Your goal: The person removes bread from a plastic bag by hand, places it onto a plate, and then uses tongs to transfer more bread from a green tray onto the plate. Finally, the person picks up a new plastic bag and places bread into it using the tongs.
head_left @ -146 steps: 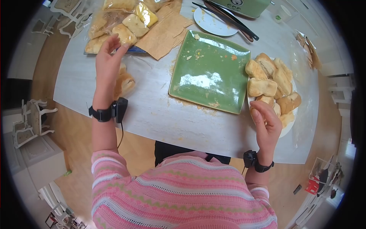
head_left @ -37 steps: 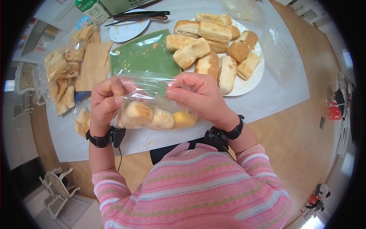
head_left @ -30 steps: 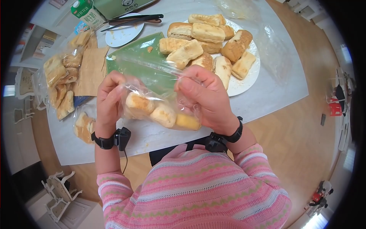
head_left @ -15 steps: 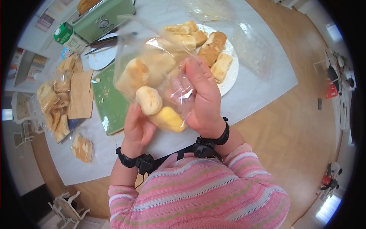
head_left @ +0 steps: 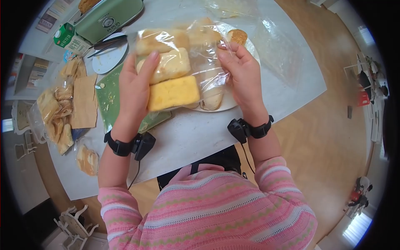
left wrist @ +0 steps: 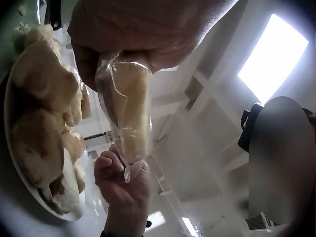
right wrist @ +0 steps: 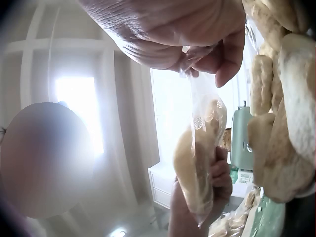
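Note:
A clear plastic bag (head_left: 212, 54) of bread pieces is held up between the two hands, over the table. In it lie a yellow bread piece (head_left: 174, 92), a pale roll (head_left: 171, 65) and more bread behind them. My left hand (head_left: 134, 89) grips the bag's left side around the bread, thumb on top. My right hand (head_left: 246, 81) pinches the opposite edge, where the film is loose and gathered; the right wrist view shows the plastic bunched between thumb and fingers. Under the bag, a white plate (head_left: 253, 48) of toasted bread is mostly hidden in the head view.
A green square plate (head_left: 109, 100) with crumbs lies at left. Beyond it are a small white plate (head_left: 106, 62) with dark tongs (head_left: 109, 43), a milk carton (head_left: 71, 39) and a green toaster (head_left: 109, 21). Bagged bread (head_left: 54, 110) and brown paper (head_left: 84, 102) lie far left.
Both hands first were apart and held nothing. Later they held the bag low near the front edge; since then they have turned it and spread it flat, the bag now farther forward.

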Available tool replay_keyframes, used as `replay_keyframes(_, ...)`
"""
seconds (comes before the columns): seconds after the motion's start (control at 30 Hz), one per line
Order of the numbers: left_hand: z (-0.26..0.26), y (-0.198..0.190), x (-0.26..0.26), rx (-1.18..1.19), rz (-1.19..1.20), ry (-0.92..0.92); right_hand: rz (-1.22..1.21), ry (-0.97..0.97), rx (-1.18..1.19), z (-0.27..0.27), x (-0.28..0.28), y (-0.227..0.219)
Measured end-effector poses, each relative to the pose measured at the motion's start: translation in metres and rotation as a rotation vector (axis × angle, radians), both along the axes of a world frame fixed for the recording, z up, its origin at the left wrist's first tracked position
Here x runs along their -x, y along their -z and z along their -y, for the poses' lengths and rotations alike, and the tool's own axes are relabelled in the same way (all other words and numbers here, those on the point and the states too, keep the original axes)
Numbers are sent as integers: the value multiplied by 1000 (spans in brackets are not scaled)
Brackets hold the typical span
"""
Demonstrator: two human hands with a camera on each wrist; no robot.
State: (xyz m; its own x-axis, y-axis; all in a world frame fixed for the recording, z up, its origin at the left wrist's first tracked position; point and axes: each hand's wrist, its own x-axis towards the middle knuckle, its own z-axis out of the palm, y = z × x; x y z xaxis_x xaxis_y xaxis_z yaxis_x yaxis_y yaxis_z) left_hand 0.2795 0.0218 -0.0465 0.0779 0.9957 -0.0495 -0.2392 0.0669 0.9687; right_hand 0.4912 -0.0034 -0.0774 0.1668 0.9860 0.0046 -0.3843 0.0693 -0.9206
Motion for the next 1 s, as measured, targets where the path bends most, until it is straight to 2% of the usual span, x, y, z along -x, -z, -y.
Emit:
replay_keyframes(0.07,-17,9,-2,-127,-80,12,229,111,41,-6,-6,0)
replay_keyframes(0.1,-23,11,-3,-126,-82,9,227,108,42,-8,-10,2)
replay_keyframes(0.17,-33,13,-8,-177,-242,-9,437,118,118,-12,-18,11)
replay_keyframes(0.2,-39,16,-8,-178,-243,-9,436,117,118,-15,-19,16)
replay_keyframes(0.27,-49,22,-9,-220,-433,-9,573,224,64,-21,-19,29)
replay_keyframes(0.4,-61,24,-12,-282,-519,-42,720,265,56,-26,-23,38)
replay_keyframes(0.47,-63,22,-15,-432,-564,-122,867,276,120,-22,-22,32)
replay_keyframes(0.6,-60,10,-20,-482,-659,-137,918,340,69,-21,-21,34)
replay_keyframes(0.67,-60,2,-22,-648,-775,-130,1017,394,48,-21,-23,35)
replay_keyframes(0.77,-59,-5,-26,-671,-886,-117,1062,404,50,-20,-22,32)
replay_keyframes(1.0,-61,-12,-31,-728,-868,-97,1055,430,-5,-19,-25,35)
